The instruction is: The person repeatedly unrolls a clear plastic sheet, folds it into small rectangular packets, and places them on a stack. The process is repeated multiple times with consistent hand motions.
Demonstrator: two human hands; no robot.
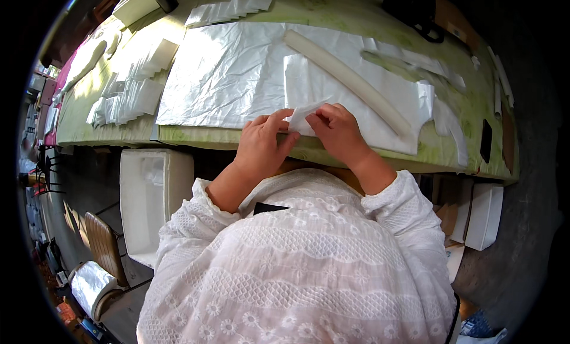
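Close to the table's front edge, a small folded piece of thin white sheet (301, 118) is pinched between both hands. My left hand (261, 143) grips its left side between thumb and fingers. On the other side, my right hand (339, 130) has thumb and forefinger closed on the piece's upper right edge. Beneath and beyond the hands lie a broad, crinkled white sheet (217, 71) and a smoother white sheet (323, 83). A long, pale, round rod (350, 83) rests diagonally across the smoother one.
Stacked folded white pieces lie at the left (139, 97) and far side (228, 10) of the green table cover (332, 14). White strips (445, 121) and a dark phone-like slab (486, 140) are at right. Below left stands a white foam box (155, 195), beside a chair (102, 240).
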